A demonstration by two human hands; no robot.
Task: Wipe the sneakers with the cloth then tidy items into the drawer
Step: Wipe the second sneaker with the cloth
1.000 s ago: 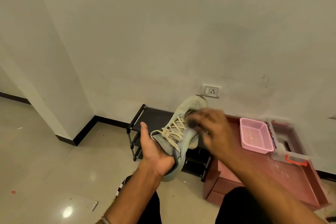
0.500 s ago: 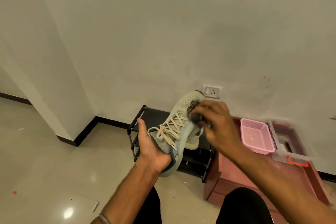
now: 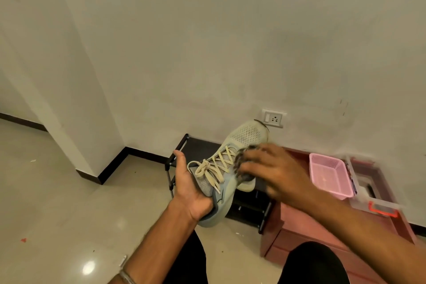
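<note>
A pale grey-green sneaker (image 3: 245, 137) with cream laces is held up in front of me, toe pointing away toward the wall. My left hand (image 3: 190, 188) grips it from below at the heel, thumb up along its left side. My right hand (image 3: 275, 172) holds a dark cloth (image 3: 241, 161) against the sneaker's right side near the laces; this hand is blurred by motion and most of the cloth is hidden under its fingers. A reddish-brown low drawer cabinet (image 3: 297, 226) stands at the lower right.
A black shoe rack (image 3: 200, 145) stands against the wall behind the sneaker. On the cabinet sit a pink plastic basket (image 3: 329, 175) and a clear box with an orange latch (image 3: 378, 205). A wall socket (image 3: 273, 118) is above. My knees are at the bottom edge.
My right hand with the cloth slid up toward the toe, then back down along the sneaker's side toward the laces. My left hand kept its hold, and the sneaker shifted slightly.
</note>
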